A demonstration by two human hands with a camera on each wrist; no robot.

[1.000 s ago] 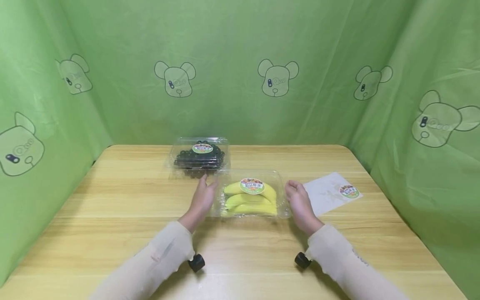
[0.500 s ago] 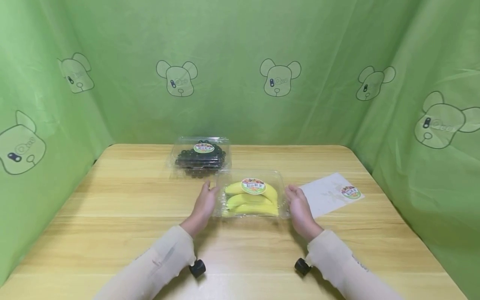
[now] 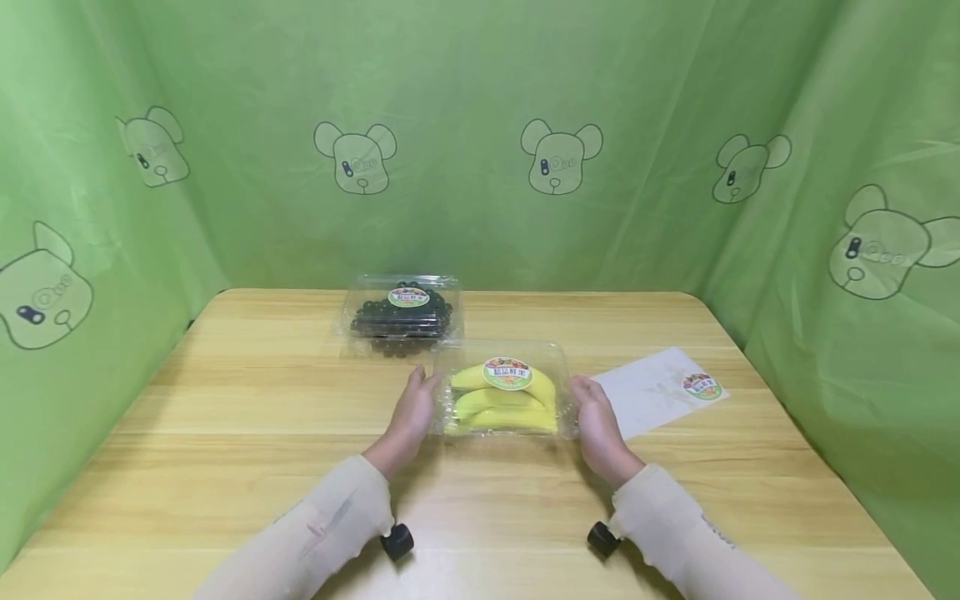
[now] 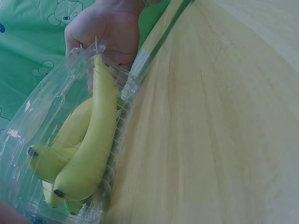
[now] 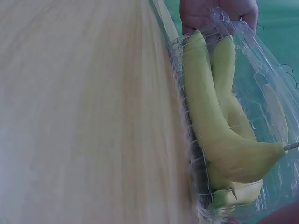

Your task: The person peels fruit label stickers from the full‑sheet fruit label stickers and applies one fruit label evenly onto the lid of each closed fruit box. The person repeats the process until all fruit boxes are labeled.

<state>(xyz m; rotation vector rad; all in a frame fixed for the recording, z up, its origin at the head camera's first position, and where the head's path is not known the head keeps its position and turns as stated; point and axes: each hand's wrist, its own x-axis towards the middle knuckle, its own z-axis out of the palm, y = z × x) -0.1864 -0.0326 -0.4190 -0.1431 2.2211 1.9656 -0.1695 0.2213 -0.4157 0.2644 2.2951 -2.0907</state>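
A clear plastic clamshell box [image 3: 480, 350] of yellow bananas [image 3: 504, 404] is near the middle of the table, a round fruit label [image 3: 507, 373] on its lid. My left hand [image 3: 411, 417] holds its left end, thumb up and fingers mostly hidden. At the opposite end my right hand [image 3: 602, 427] grips the box in the same way. From the left wrist, the right hand [image 4: 110, 32] shows with its thumb at the rim and its fingers toward the underside. The right wrist view has the left hand [image 5: 217, 14] at the far end. Whether the base touches the table cannot be told.
A second clear box [image 3: 442, 287] with dark grapes [image 3: 405, 317] and a similar label stands behind, to the left. On the right lies a white sheet [image 3: 645, 396] bearing one round sticker [image 3: 702, 386]. Green printed curtains [image 3: 465, 225] surround the wooden table [image 3: 262, 400].
Both hands have closed in on the ends of the banana box, and the right fingers are now tucked from sight. The box has hardly moved; the whole view has shifted slightly.
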